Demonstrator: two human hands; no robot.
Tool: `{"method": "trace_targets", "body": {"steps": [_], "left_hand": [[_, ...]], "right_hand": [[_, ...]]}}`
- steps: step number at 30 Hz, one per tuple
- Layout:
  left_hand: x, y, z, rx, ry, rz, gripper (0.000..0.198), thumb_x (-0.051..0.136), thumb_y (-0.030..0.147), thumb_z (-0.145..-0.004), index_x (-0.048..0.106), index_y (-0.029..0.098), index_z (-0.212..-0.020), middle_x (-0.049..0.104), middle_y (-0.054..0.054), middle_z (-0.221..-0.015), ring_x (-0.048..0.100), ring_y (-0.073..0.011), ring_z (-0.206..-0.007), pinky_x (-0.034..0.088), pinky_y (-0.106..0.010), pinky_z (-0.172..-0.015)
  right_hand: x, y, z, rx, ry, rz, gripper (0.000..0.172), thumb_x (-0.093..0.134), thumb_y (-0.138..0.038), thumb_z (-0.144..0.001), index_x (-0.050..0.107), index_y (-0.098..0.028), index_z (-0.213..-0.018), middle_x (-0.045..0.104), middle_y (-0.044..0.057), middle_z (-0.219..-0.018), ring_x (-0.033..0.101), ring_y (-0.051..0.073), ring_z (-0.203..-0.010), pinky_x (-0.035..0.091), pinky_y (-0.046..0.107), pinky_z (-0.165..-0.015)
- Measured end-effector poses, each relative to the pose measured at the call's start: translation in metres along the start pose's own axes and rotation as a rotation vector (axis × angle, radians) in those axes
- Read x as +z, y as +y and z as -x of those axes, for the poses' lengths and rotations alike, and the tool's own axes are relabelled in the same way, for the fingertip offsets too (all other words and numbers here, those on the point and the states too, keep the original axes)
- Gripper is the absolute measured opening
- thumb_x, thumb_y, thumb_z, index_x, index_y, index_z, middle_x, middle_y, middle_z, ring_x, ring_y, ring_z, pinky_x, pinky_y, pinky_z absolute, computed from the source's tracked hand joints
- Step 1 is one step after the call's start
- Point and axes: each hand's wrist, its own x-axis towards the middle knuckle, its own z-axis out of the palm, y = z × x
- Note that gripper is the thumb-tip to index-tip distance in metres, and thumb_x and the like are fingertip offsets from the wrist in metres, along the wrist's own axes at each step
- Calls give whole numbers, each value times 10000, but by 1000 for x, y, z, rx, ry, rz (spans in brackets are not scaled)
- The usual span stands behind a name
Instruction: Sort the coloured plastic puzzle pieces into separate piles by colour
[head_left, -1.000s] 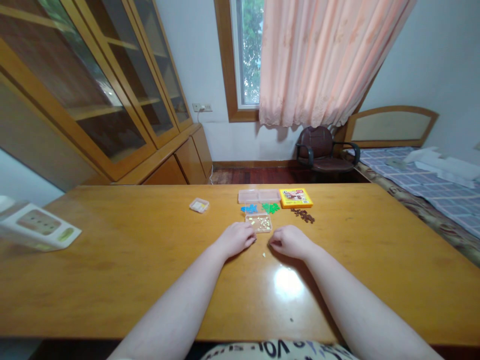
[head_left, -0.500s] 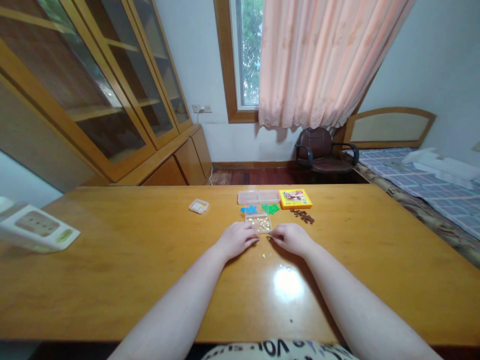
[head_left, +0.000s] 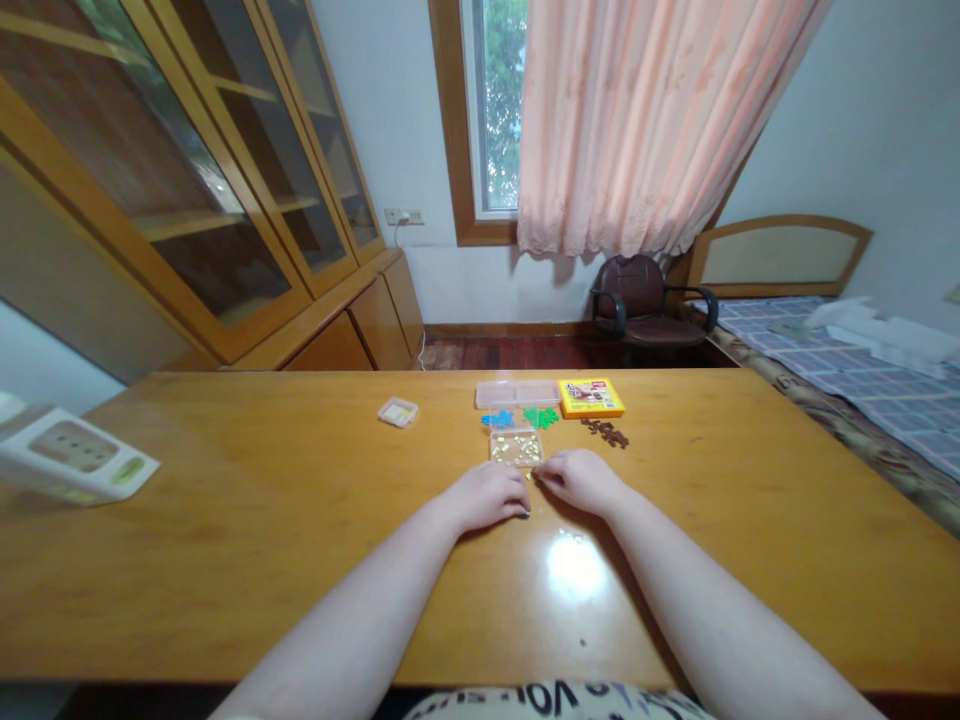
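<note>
My left hand [head_left: 495,496] rests on the table below the clear tray, its fingers closed at the tips on something I cannot make out. My right hand [head_left: 574,478] is beside the tray's lower right corner, fingers pinched, with a small pale piece [head_left: 528,477] at its fingertips. Small pale yellow pieces lie scattered inside the clear tray [head_left: 516,462]. Behind it are a pile of blue pieces [head_left: 499,420] and a pile of green pieces [head_left: 541,418]. Brown pieces [head_left: 606,432] lie to the right, in front of a yellow box [head_left: 592,397].
Clear lidded containers [head_left: 517,394] stand at the back of the wooden table [head_left: 300,520]. A small clear box [head_left: 397,412] sits to the left, and a white box-like object [head_left: 75,455] is at the far left. Beyond the table is a brown chair [head_left: 637,300].
My left hand has moved down, toward me and slightly right, away from the tray, to where a loose pale piece lay. My right hand has barely moved.
</note>
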Motion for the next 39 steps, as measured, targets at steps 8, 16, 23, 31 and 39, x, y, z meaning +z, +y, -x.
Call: {"method": "trace_targets", "body": {"steps": [8,16,23,31,39], "left_hand": [[-4,2,0,-35,-7,-35,69,606,252,-815,667,221,-829,667,2,-855,608,-143,-813,441,-228,-738],[-9,-11,1,-251,272,46,105,556,226,-844,657,196,-851,644,-18,-857,584,-144,-816,451,-245,-750],[1,-28,0,-394,433,31,146,533,214,-850,655,196,-928,642,-39,-946,591,-166,-892,465,-290,-815],[0,-31,4,-437,557,98,123,543,267,-836,593,198,-926,611,-30,-953,576,-181,-920,476,-329,-835],[5,-34,3,-511,626,111,676,686,285,-705,373,200,-1298,436,-110,-1310,458,-252,-1191,401,-425,-1001]], "right_hand": [[5,-1,-2,-13,32,-9,300,472,-392,-896,670,-273,-1088,721,47,-960,650,171,-829,426,229,-707],[8,-8,-6,-43,2,18,290,434,-353,-920,702,-275,-1000,723,36,-926,644,169,-826,423,228,-703],[11,-9,-5,-9,79,-13,286,452,-364,-914,674,-255,-1059,719,58,-925,644,164,-830,428,235,-733],[13,-12,-8,-67,77,31,238,479,-299,-894,710,-263,-938,723,35,-851,644,160,-764,412,226,-662],[21,0,-11,61,374,-64,232,489,-291,-884,703,-217,-931,716,63,-849,645,167,-753,448,244,-699]]}}
